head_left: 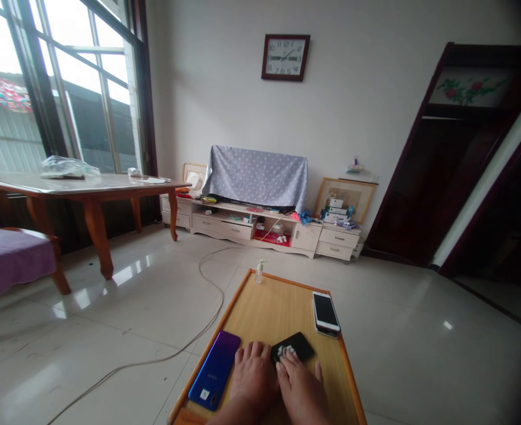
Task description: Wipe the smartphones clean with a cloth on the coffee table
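A black phone [303, 346] lies at an angle on the small wooden table. My right hand [302, 386] presses a crumpled greyish-white tissue [287, 347] onto its surface with the fingertips, thumb held apart. Beside the phone's left edge, my left hand [252, 375] lies flat on the tabletop, fingers forward; its thumb is hidden. Left of that hand is a blue-purple phone [215, 370], back side up with a small white sticker. A white phone [326, 311] with a dark screen rests near the table's right edge, on top of another flat pale item.
A small clear pump bottle [259, 273] stands at the far left corner of the wooden table [264, 304]. On the tiled floor, a cable [184, 345] curves along the left. Farther off are a white TV cabinet [220, 227] and a larger table [96, 184].
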Demonstrator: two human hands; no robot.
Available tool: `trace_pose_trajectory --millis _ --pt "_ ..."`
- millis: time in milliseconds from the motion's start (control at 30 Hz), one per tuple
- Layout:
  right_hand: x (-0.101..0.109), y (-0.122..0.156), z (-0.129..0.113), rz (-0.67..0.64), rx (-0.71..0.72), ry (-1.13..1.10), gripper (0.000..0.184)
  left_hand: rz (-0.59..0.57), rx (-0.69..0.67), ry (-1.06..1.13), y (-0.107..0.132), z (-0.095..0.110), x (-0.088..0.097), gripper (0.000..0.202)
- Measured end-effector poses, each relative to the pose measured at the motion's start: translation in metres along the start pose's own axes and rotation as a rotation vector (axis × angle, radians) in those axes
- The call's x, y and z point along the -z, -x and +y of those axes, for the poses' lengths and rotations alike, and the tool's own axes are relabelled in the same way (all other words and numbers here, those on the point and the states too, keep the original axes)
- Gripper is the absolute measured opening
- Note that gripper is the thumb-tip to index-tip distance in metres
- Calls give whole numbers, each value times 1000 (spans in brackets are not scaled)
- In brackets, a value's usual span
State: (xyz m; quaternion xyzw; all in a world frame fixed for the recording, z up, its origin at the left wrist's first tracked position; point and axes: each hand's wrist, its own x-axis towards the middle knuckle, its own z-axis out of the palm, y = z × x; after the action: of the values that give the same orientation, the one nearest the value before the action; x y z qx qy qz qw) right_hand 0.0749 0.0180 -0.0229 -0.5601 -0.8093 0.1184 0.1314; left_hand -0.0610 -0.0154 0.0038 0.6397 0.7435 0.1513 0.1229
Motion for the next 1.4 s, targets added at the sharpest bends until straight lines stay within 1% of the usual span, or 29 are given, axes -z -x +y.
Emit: trace_pose_trajectory --millis 133,333,533,633,733,833,933,1100,1200,1400 --pt "-1 2 -2 -4 12 16 44 30 -28 21 -2 -6 -7 48" --pt "-4 10 -3 -21 11 20 45 22 -35 -6 -5 -10 -11 46" --pt "-3 -5 3 -6 -3 37 45 72 -24 32 -2 -7 -10 49" --pt "-3 -8 3 1 -11 52 47 89 -38 54 -2 -7 -10 49" --pt "-6 -2 3 -5 -3 72 48 82 -37 62 -3 -10 -12 48" --pt "-7 6 3 -37 0 69 48 73 -39 65 -5 -12 -15 51" --pt "-4 9 4 -49 -13 55 46 75 -32 62 -5 -12 -16 54" --pt "3 -1 7 -3 -31 57 46 120 -24 51 -3 -7 -15 52" --pt "5 -4 7 3 -42 80 46 122 -25 52 -3 -5 -13 52" --pt "4 9 2 -51 -19 90 47 96 -38 69 -5 -10 -13 55"
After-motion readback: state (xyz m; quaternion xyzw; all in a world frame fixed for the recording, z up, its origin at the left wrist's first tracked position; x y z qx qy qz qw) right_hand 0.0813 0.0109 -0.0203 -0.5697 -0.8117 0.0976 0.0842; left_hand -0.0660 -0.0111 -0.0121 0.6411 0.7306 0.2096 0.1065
